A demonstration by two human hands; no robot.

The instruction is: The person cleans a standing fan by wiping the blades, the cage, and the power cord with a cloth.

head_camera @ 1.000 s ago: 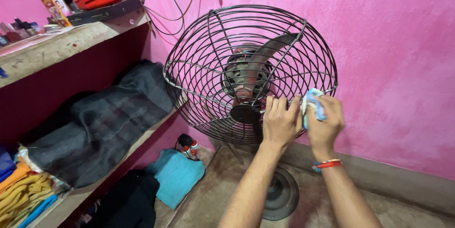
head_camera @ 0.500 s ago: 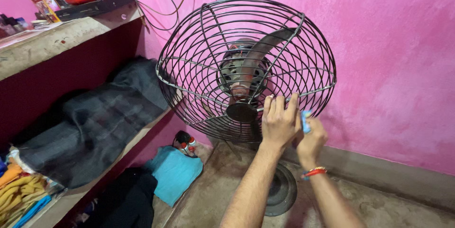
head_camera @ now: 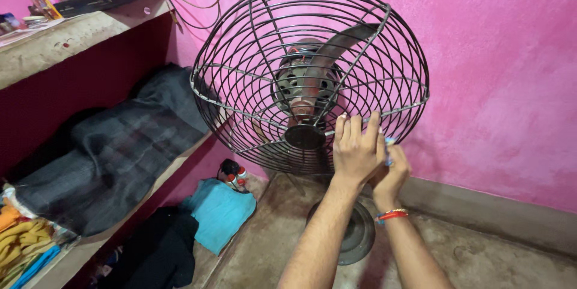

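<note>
One caged fan (head_camera: 309,79), pink wall (head_camera: 493,73), concrete floor (head_camera: 481,253), cluttered shelves (head_camera: 78,42)

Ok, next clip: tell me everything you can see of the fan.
The fan is a pedestal type with a dark, round wire cage, dusty and worn. Behind the wires sit a grey motor housing and one curved dark blade, not blurred. A round hub cap marks the cage's centre. It stands on a round dark base on the concrete floor, close to the pink wall, tilted slightly upward. The left hand grips the lower right cage wires; the right hand, just behind, holds something pale blue against it.
</note>
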